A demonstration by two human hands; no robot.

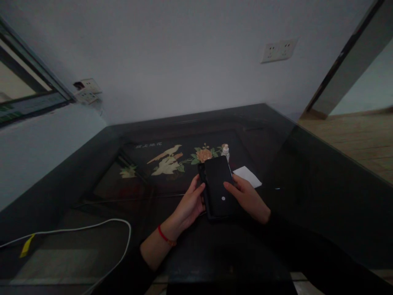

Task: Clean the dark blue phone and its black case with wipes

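Above the near part of the table, both hands hold a black smartphone (217,186) with a small round light mark low on its dark face. A black phone case (202,170) shows along the phone's left and bottom edges; whether the phone is fully seated in it, I cannot tell. My left hand (190,204) is closed around the case's left side, thumb on the edge and fingers underneath. My right hand (248,199) grips the phone's right side, its thumb lying on the face and its other fingers mostly hidden.
A small clear bottle with a white top (225,150) stands just beyond the phone. White paper (247,176) lies to its right on the dark glossy table (294,172). A white cable (92,225) with a yellow tag (27,246) curves across the left. The wall has sockets (278,51).
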